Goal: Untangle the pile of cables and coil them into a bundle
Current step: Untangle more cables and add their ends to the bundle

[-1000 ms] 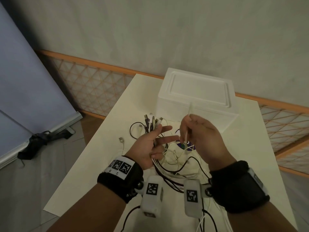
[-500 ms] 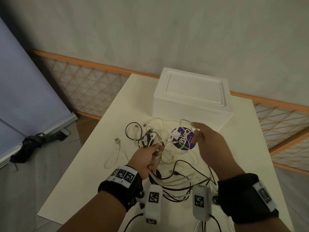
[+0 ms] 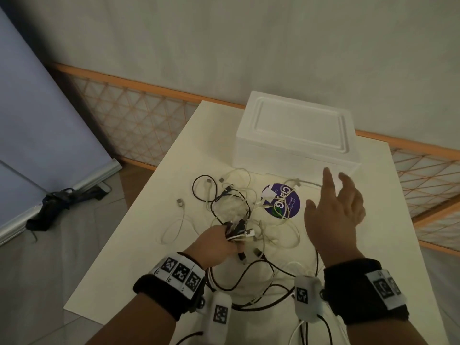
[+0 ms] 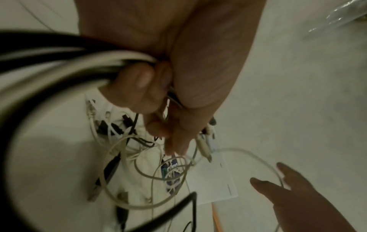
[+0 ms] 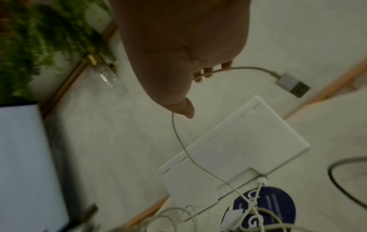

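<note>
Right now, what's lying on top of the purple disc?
Several white cables cross the disc, and a white connector sits on its left edge. They cover part of its print; anything under the disc is hidden.

A plain pale wall [image 3: 224,46] fills the far side of the room, dim and slightly greenish in the low, even light. Along its foot runs a diamond-lattice panel [image 3: 129,125] topped by an orange wooden rail, and it carries on to the right. A white rectangular table [image 3: 139,257] stands with its far end at this panel. A white foam box [image 3: 293,130] with a recessed lid sits at that end. At left a large blue-grey screen [image 3: 37,108] leans over the grey floor [image 3: 37,282], where a black bundle [image 3: 59,202] lies. The right wrist view shows blurred green foliage [image 5: 39,39] and a clear bottle [image 5: 108,78] near a wooden edge.
</note>
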Demonstrator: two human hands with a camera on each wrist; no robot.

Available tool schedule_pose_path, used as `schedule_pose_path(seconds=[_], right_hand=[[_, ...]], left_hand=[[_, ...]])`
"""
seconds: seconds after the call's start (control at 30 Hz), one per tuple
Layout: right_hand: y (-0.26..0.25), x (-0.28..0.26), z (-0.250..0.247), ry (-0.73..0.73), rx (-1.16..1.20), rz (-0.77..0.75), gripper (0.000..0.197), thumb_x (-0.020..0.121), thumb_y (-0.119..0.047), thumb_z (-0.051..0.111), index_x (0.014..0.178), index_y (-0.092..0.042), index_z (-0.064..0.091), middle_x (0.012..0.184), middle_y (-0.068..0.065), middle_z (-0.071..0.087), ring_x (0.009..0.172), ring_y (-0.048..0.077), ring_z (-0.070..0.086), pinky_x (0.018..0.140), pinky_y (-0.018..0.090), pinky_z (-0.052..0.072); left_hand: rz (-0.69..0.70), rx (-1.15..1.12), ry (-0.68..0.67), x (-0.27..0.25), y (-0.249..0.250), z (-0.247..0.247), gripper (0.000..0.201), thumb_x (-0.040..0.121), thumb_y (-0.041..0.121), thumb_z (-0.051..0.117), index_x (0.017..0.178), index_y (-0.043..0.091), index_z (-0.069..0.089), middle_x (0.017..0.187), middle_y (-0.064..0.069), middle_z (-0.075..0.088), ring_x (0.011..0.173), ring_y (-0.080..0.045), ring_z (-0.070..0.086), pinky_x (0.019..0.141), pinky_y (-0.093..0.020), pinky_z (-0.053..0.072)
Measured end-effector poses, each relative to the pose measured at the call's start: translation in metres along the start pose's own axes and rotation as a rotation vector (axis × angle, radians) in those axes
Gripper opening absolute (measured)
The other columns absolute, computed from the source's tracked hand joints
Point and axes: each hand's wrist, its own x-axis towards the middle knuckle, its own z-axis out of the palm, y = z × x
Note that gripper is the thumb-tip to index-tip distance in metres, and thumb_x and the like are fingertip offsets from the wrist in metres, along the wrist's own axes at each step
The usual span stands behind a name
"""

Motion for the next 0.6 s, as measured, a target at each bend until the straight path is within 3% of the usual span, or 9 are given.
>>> schedule_pose_path(seconds=[0.07,0.13,0.2,0.27,0.33,0.4,0.47,0.53,0.6], right_hand=[[-0.008,-0.007,-0.002,-0.003,-0.025,-0.214,0.076,0.075,-0.021,0.067,0.143,-0.027,0.034,0.148,0.007,0.027,0.134,0.030,0.026,0.106,0.049,0.024],[-0.020,-0.014,0.000,-0.325,0.112,-0.486,0.066,0.079,-0.033,0.065,0.140,-0.031,0.039,0.142,-0.002,0.041,0.131,0.020,0.037,0.108,0.037,0.028],[-0.030,-0.022,0.005,-0.656,0.200,-0.573,0.043,0.088,-0.034,0.061,0.129,-0.028,0.050,0.121,-0.006,0.060,0.113,0.011,0.054,0.095,0.026,0.042],[-0.035,-0.021,0.005,-0.553,0.366,-0.546,0.018,0.092,-0.030,0.058,0.106,-0.020,0.063,0.093,-0.004,0.067,0.087,0.004,0.059,0.075,0.020,0.043],[-0.037,-0.015,-0.008,-0.319,0.572,-0.493,0.018,0.089,-0.032,0.058,0.090,-0.019,0.070,0.075,-0.011,0.064,0.079,-0.004,0.057,0.070,0.008,0.039],[-0.033,-0.004,-0.032,-0.161,0.783,-0.348,0.021,0.085,-0.035,0.057,0.081,-0.020,0.070,0.071,-0.011,0.064,0.073,-0.005,0.057,0.069,0.005,0.039],[-0.018,0.011,-0.058,0.024,0.972,-0.135,0.013,0.084,-0.030,0.059,0.078,-0.025,0.069,0.075,-0.015,0.066,0.070,-0.002,0.055,0.071,0.014,0.041],[0.001,0.025,-0.078,0.199,0.927,0.002,0.012,0.087,-0.027,0.058,0.083,-0.026,0.069,0.076,-0.016,0.065,0.074,0.004,0.055,0.074,0.028,0.043],[0.018,0.036,-0.078,0.171,0.573,0.041,0.015,0.091,-0.023,0.056,0.095,-0.018,0.069,0.086,-0.002,0.066,0.081,0.017,0.057,0.076,0.032,0.042]], left_hand=[[0.052,-0.093,0.050,-0.001,0.002,-0.002,0.008,0.085,0.025,0.070,0.092,0.020,0.071,0.080,0.008,0.067,0.076,-0.003,0.060,0.068,-0.016,0.044],[0.109,-0.276,0.138,-0.004,0.010,-0.007,0.007,0.087,0.020,0.069,0.093,0.019,0.072,0.062,0.014,0.065,0.057,0.006,0.055,0.054,-0.011,0.041],[0.155,-0.425,0.187,-0.004,0.020,-0.011,0.008,0.089,0.015,0.066,0.093,0.021,0.070,0.051,0.017,0.059,0.042,0.006,0.047,0.044,-0.008,0.034],[0.203,-0.488,0.193,-0.005,0.027,-0.015,0.013,0.089,0.013,0.065,0.099,0.019,0.070,0.053,0.019,0.060,0.043,0.008,0.049,0.045,-0.006,0.034],[0.231,-0.467,0.196,-0.008,0.029,-0.020,0.016,0.089,0.012,0.065,0.103,0.019,0.069,0.057,0.021,0.062,0.048,0.010,0.053,0.050,-0.005,0.037],[0.216,-0.356,0.245,-0.004,0.020,-0.025,0.017,0.088,0.017,0.068,0.103,0.025,0.070,0.070,0.021,0.068,0.060,0.013,0.058,0.062,-0.008,0.041],[0.153,-0.309,0.323,0.001,0.008,-0.029,0.021,0.087,0.023,0.069,0.107,0.023,0.071,0.074,0.018,0.067,0.055,0.013,0.056,0.057,-0.008,0.040],[0.051,-0.351,0.392,0.007,-0.002,-0.030,0.020,0.087,0.025,0.070,0.106,0.021,0.071,0.058,0.017,0.060,0.041,0.007,0.049,0.046,-0.008,0.036],[-0.028,-0.454,0.422,0.010,-0.005,-0.029,0.014,0.085,0.027,0.071,0.098,0.022,0.073,0.046,0.014,0.054,0.037,0.000,0.041,0.041,-0.016,0.030]])
